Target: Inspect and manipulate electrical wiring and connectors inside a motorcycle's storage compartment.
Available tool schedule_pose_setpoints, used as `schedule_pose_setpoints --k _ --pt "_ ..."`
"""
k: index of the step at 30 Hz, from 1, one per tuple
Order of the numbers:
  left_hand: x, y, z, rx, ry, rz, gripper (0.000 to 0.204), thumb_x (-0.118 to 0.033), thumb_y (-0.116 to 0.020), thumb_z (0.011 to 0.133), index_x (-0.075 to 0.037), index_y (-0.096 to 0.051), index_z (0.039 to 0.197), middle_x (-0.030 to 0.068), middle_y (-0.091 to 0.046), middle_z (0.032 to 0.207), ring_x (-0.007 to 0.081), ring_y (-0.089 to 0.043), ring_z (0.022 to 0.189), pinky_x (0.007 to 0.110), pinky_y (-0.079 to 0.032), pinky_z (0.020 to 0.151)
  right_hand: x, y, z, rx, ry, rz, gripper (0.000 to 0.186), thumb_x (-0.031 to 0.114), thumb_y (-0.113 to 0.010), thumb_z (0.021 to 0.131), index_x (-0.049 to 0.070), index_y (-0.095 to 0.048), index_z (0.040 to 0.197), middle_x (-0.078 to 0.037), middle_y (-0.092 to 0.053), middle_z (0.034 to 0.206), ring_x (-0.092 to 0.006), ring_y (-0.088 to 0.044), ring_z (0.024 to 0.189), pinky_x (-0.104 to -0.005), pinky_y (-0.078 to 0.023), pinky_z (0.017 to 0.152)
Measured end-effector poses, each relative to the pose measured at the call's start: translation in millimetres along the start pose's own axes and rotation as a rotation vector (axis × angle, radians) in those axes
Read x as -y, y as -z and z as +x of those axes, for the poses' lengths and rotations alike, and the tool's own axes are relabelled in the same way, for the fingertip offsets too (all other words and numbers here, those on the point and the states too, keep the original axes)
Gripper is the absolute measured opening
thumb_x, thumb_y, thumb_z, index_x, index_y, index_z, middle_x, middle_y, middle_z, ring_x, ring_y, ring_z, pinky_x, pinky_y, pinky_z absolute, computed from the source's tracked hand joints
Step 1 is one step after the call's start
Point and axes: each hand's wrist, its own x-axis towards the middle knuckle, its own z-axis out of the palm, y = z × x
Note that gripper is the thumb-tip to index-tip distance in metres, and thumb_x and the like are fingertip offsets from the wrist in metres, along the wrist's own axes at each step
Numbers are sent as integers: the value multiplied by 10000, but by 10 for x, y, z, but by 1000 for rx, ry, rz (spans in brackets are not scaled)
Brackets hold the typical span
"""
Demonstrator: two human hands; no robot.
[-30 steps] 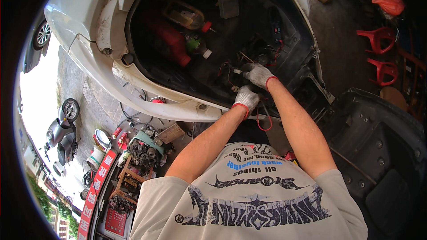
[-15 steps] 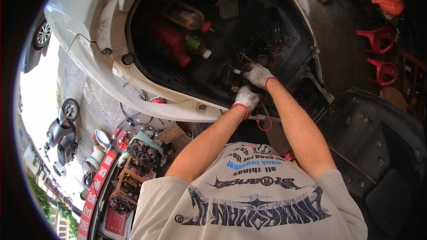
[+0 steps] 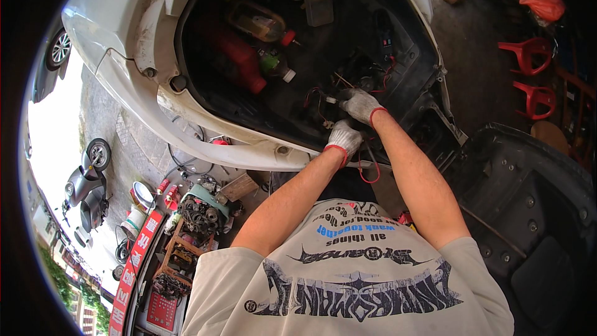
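Observation:
Both my hands wear pale knit gloves with red cuffs and reach into the dark storage well of a white scooter body. The fingers of my right hand are closed at a small white wire connector, with thin red and dark wires trailing from it. Closer to the near rim, my left hand is curled; its fingertips are hidden, and a small pale connector lies beside it. A red cable loop hangs below my hands. Beyond them sits a dark handheld meter with a red lead.
Inside the well lie a yellowish bottle, a red container, a small white-capped bottle and a clear box. White body panels rim it. A black seat is at right; engine parts stand at lower left.

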Motion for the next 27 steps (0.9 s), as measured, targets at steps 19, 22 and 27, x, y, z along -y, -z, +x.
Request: schedule_pose_setpoints --k 19,22,27 --pt "8 3 -13 15 35 47 301 -180 -614 813 -73 -671 1088 151 -703 1042 326 -655 988 391 -511 819 11 -6 1 -6 -36 6 366 266 -545 873 95 -661 1175 -174 -630 1219 -330 -568 1171 -398 -441 1006" --pt "55 -3 6 2 11 38 303 -173 -613 812 -66 -670 1089 152 -703 1041 324 -658 980 388 -512 814 51 3 -9 -6 -34 -10 363 256 -540 869 99 -662 1173 -177 -633 1209 -334 -571 1167 -401 -442 1006" --pt "45 -6 -2 -11 44 23 307 -171 -601 817 -60 -668 1095 161 -699 1055 332 -653 997 386 -510 817 73 4 -33 -30 -30 14 362 243 -527 867 102 -663 1172 -182 -633 1205 -338 -574 1161 -405 -445 1003"
